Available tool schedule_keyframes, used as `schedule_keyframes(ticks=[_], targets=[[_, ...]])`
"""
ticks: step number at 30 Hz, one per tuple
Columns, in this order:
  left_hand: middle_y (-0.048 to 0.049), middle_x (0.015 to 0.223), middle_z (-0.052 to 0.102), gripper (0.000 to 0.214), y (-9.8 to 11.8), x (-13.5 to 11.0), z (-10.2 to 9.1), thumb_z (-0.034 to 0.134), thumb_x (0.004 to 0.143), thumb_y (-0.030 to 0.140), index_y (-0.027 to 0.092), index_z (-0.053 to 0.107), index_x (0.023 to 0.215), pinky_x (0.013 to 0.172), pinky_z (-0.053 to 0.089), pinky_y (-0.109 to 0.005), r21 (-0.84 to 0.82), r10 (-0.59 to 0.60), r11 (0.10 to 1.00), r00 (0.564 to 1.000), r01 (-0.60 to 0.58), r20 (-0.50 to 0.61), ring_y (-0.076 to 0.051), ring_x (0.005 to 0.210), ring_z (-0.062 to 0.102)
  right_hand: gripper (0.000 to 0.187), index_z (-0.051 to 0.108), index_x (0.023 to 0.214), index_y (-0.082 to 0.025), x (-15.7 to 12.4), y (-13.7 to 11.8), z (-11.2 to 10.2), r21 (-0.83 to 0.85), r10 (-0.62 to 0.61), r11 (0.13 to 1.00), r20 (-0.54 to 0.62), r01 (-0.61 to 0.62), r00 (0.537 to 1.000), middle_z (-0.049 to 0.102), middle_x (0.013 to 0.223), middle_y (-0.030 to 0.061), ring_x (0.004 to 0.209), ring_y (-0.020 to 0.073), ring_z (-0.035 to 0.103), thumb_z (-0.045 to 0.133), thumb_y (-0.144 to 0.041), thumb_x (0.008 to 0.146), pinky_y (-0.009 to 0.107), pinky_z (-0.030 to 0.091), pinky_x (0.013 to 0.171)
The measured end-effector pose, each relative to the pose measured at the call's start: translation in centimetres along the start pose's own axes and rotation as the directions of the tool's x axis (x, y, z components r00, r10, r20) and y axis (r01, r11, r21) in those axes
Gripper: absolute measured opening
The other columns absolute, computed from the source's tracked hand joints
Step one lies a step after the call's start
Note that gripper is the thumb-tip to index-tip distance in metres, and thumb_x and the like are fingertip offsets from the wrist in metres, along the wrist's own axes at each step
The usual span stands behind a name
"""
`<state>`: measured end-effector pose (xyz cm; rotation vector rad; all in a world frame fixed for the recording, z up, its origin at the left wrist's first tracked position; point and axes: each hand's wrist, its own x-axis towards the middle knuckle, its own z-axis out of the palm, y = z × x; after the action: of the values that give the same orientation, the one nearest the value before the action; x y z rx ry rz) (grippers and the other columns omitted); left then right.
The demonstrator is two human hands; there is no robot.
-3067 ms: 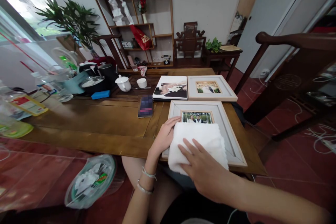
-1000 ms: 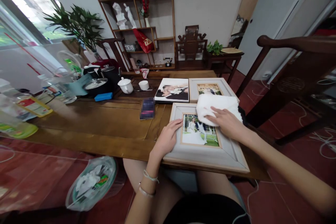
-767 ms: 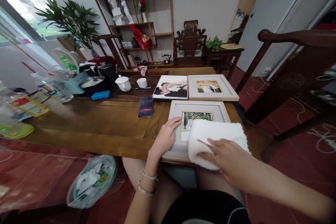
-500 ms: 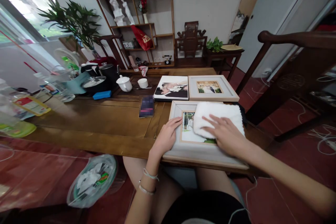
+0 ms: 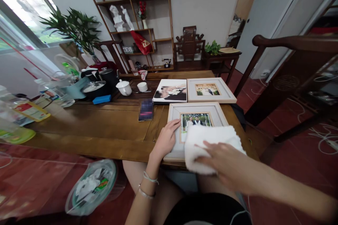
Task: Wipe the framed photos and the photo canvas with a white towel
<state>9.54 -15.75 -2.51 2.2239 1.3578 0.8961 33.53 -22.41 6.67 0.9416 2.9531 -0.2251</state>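
Note:
A light wooden picture frame with a grey mat and a small photo lies flat at the table's near edge. My left hand rests on the frame's left side, fingers stretched out toward the photo. Under my right hand is a folded white cloth, gripped by the fingers. The cloth covers the frame's lower right part and hangs past its near edge. Part of my right hand is blurred, and some of the photo is hidden.
Behind lie another framed photo and a photo panel. A phone-like dark item is to their left. Farther left are a white teapot, a blue sponge and bottles. A lined bin stands below.
My right hand has drawn the cloth toward me and slightly left, down to the frame's near edge. More of the photo's upper part shows. My left hand stays on the frame.

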Motion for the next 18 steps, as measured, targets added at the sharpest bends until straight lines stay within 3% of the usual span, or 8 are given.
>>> schedule_keyframes(ticks=[3, 5, 9, 13, 16, 18], targets=[[-0.0069, 0.14, 0.05, 0.059, 0.0, 0.0, -0.1, 0.034, 0.079, -0.003, 0.02, 0.055, 0.129, 0.113, 0.034, -0.045, 0.0, -0.002, 1.0, 1.0, 0.002, -0.001, -0.02, 0.132, 0.043, 0.064, 0.056, 0.126, -0.032, -1.7, -2.1, 0.2, 0.105, -0.111, 0.988, -0.012, 0.112, 0.994, 0.041, 0.148, 0.002, 0.133, 0.0288, 0.039, 0.047, -0.005, 0.068, 0.049, 0.042, 0.1], [-0.007, 0.14, 0.05, 0.059, 0.0, 0.0, -0.1, 0.033, 0.08, -0.004, 0.02, 0.055, 0.13, 0.113, 0.033, -0.045, 0.009, 0.01, 1.0, 1.0, -0.01, 0.004, -0.02, 0.132, 0.042, 0.067, 0.056, 0.125, -0.032, -1.6, -1.4, 1.1, 0.091, -0.092, 0.991, -0.04, 0.096, 0.995, 0.037, 0.15, -0.0014, 0.137, 0.0276, 0.033, 0.047, -0.003, 0.065, 0.052, 0.035, 0.106], [-0.0078, 0.141, 0.05, 0.057, 0.0, 0.0, 0.0, 0.032, 0.081, -0.003, 0.017, 0.055, 0.129, 0.114, 0.033, -0.044, 0.031, 0.024, 0.999, 1.0, -0.024, 0.016, -0.02, 0.133, 0.041, 0.066, 0.062, 0.12, -0.026, 0.7, 3.9, 2.8, -0.134, 0.096, 0.984, -0.151, -0.116, 0.984, 0.043, 0.147, 0.0025, 0.137, 0.0299, 0.033, 0.047, 0.004, 0.063, 0.056, 0.027, 0.108], [-0.0072, 0.142, 0.049, 0.058, -0.1, -0.1, 0.0, 0.032, 0.081, -0.004, 0.018, 0.054, 0.13, 0.114, 0.033, -0.044, 0.029, 0.018, 0.999, 1.0, -0.018, 0.018, -0.02, 0.134, 0.041, 0.057, 0.064, 0.119, -0.022, 2.9, 9.6, 2.8, -0.349, 0.225, 0.876, -0.313, -0.332, 0.923, 0.046, 0.144, 0.0072, 0.134, 0.0348, 0.035, 0.046, 0.004, 0.072, 0.058, 0.028, 0.104], [-0.0068, 0.141, 0.049, 0.059, -0.1, -0.1, 0.0, 0.032, 0.08, -0.004, 0.018, 0.054, 0.13, 0.114, 0.033, -0.044, 0.024, 0.022, 0.999, 1.0, -0.022, 0.012, -0.02, 0.134, 0.041, 0.055, 0.063, 0.121, -0.02, 3.6, 10.5, 2.5, -0.381, 0.289, 0.829, -0.334, -0.409, 0.897, 0.049, 0.142, 0.01, 0.13, 0.0356, 0.039, 0.046, 0.002, 0.074, 0.053, 0.036, 0.099], [-0.0061, 0.141, 0.049, 0.06, -0.2, -0.1, 0.0, 0.033, 0.08, -0.004, 0.02, 0.055, 0.13, 0.114, 0.033, -0.044, 0.019, 0.026, 0.999, 1.0, -0.026, 0.007, -0.02, 0.134, 0.041, 0.055, 0.062, 0.123, -0.02, 3.6, 8.8, 2.3, -0.38, 0.317, 0.833, -0.268, -0.402, 0.91, 0.05, 0.14, 0.0117, 0.125, 0.0362, 0.045, 0.047, -0.001, 0.073, 0.047, 0.043, 0.09]])
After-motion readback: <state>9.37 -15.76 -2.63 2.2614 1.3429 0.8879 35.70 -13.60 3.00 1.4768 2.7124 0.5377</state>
